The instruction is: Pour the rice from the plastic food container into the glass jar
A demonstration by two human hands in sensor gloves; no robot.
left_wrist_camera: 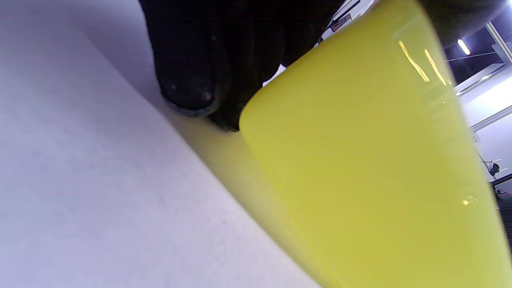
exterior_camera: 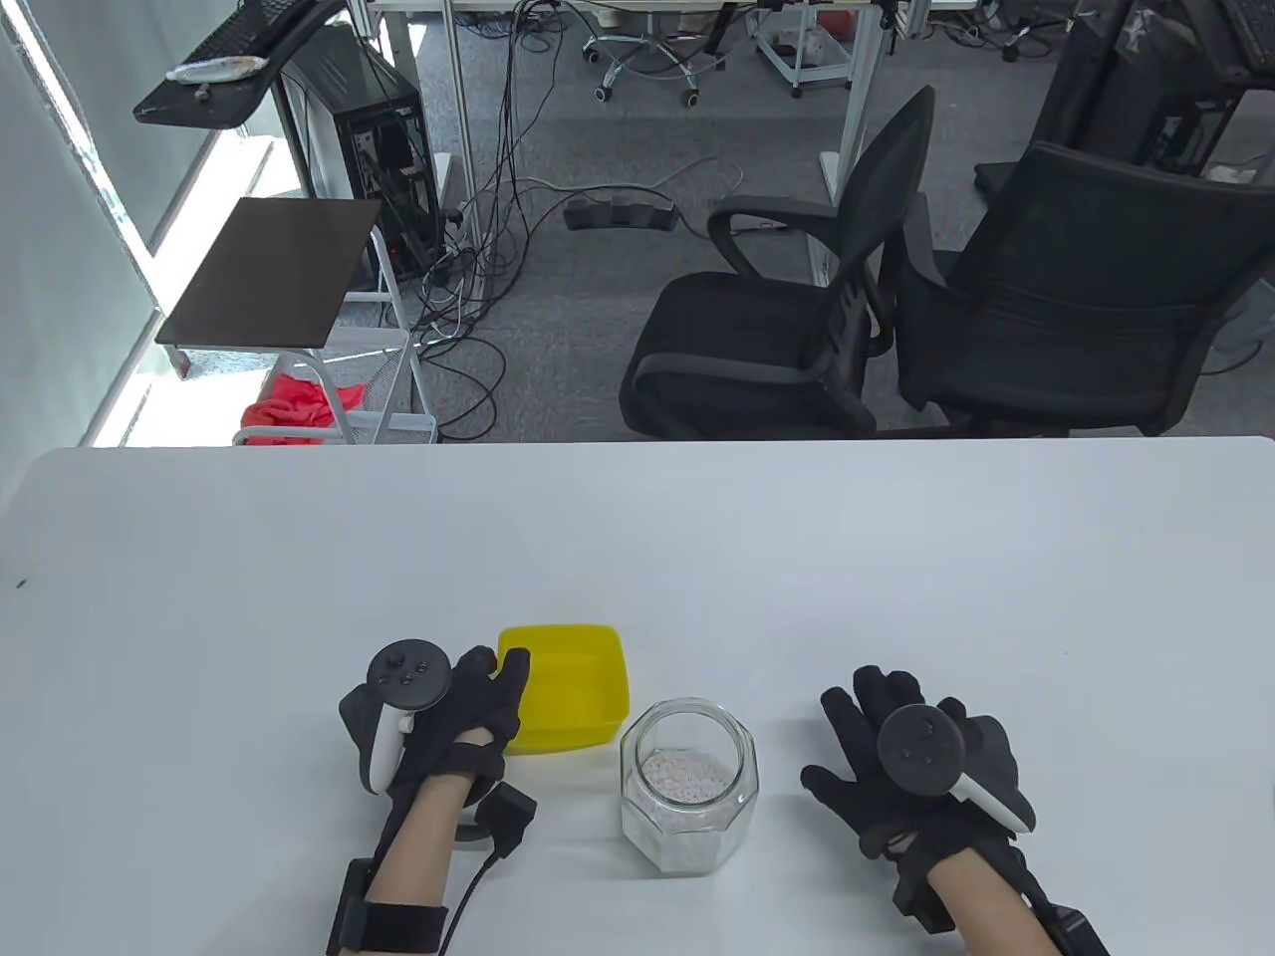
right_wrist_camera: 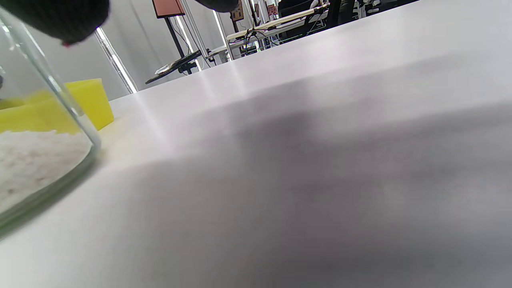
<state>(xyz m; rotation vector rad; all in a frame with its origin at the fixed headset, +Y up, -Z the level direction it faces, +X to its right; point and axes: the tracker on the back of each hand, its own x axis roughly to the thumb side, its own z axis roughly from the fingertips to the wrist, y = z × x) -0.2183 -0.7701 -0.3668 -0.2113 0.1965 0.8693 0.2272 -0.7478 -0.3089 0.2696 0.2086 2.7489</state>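
Observation:
The yellow plastic container point(exterior_camera: 563, 687) sits flat on the white table point(exterior_camera: 637, 538) and looks empty. My left hand point(exterior_camera: 501, 675) holds its left wall: the thumb lies over the rim, and the fingers point(left_wrist_camera: 188, 80) are outside against the wall point(left_wrist_camera: 360, 160), with a fingertip down on the table. The glass jar point(exterior_camera: 687, 787) stands upright just right of the container, open, with white rice in its bottom. My right hand point(exterior_camera: 862, 722) lies open to the right of the jar, fingers spread, touching nothing. The right wrist view shows the jar point(right_wrist_camera: 40, 160) and container point(right_wrist_camera: 90, 104) at its left.
Two black office chairs point(exterior_camera: 797, 329) stand beyond the table's far edge. A small cart with a dark top point(exterior_camera: 269, 269) and a computer tower stand at the back left. Cables run from my left wrist point(exterior_camera: 478, 876) over the table's front.

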